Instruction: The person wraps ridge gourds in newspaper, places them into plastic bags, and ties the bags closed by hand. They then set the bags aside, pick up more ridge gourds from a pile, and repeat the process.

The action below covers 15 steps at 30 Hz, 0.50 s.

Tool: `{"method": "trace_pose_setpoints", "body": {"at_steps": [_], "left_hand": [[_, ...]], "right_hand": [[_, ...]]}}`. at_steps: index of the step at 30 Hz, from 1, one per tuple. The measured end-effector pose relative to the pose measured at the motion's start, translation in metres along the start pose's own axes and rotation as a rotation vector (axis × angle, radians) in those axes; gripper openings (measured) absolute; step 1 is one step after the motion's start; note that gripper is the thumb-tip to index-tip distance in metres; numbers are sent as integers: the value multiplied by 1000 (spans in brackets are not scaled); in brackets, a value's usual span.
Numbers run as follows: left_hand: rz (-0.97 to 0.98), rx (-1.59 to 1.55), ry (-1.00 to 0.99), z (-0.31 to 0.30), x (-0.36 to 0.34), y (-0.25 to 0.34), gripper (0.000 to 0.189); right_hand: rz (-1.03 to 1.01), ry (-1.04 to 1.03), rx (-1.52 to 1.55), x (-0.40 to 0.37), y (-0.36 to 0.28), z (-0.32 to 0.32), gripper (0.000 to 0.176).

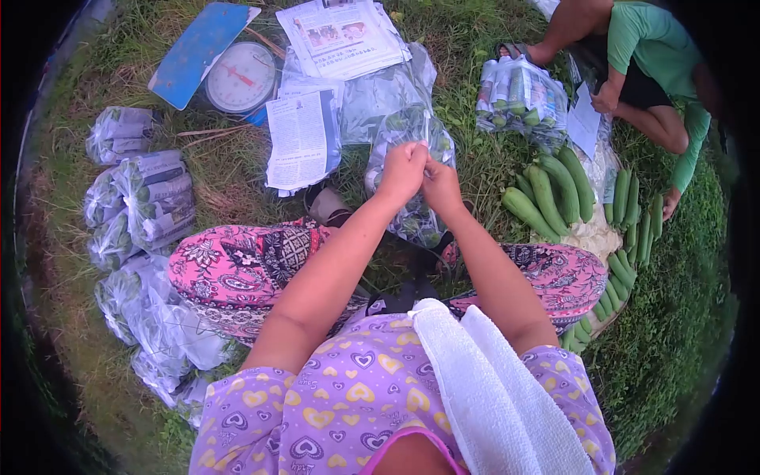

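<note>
A see-through plastic bag (418,224) stands on the ground between my bent legs, with green vegetables inside. My left hand (404,172) is closed on the gathered top of this bag. Right beside it, my right hand (441,188) pinches the same bag top, the two hands touching. Just beyond lie flat plastic bags (380,99) and a stack of newspaper sheets (344,39). Another folded newspaper piece (299,141) rests to the left of my hands. What my fingertips do at the bag's neck is partly hidden.
A dial scale (241,77) with a blue pan (202,51) sits at upper left. Filled bags (158,198) line the left. At right are large green gourds (552,194), rows of smaller green ones (621,273), a filled bag (518,95) and a crouching person (657,51).
</note>
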<state>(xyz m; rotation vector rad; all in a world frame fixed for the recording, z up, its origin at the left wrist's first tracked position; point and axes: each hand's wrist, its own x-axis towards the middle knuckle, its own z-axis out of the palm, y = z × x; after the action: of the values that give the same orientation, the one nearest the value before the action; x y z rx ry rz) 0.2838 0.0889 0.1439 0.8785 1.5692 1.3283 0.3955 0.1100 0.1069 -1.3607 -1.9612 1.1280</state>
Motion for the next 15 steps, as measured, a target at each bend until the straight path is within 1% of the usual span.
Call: {"method": "trace_pose_setpoints", "body": {"at_steps": [1,4,5,8,10,12,13,14,15], "left_hand": [[-49,52,-9,-4,-4,1,35],[182,-119,219,6,-19,-34,28],[125,-135,160,4,-27,-46,28],[237,348,176,-4,-26,-42,26],[185,302,191,-1,-20,-42,22],[130,237,202,2,-13,-39,21],[54,253,156,1,-12,-39,23],[-15,102,165,-1,-10,-39,24],[-85,-54,172,-3,-9,-45,24]], "right_hand": [[-2,9,38,1,-2,-1,17],[-2,9,122,2,-3,-4,14],[-1,-1,125,3,1,-3,14],[6,10,109,2,1,1,11],[-4,51,92,1,-17,-2,11],[-6,14,66,2,-12,0,13],[-10,-2,50,2,-10,-1,14],[106,1,287,1,-8,-5,15],[225,2,519,-4,-22,-15,16]]}}
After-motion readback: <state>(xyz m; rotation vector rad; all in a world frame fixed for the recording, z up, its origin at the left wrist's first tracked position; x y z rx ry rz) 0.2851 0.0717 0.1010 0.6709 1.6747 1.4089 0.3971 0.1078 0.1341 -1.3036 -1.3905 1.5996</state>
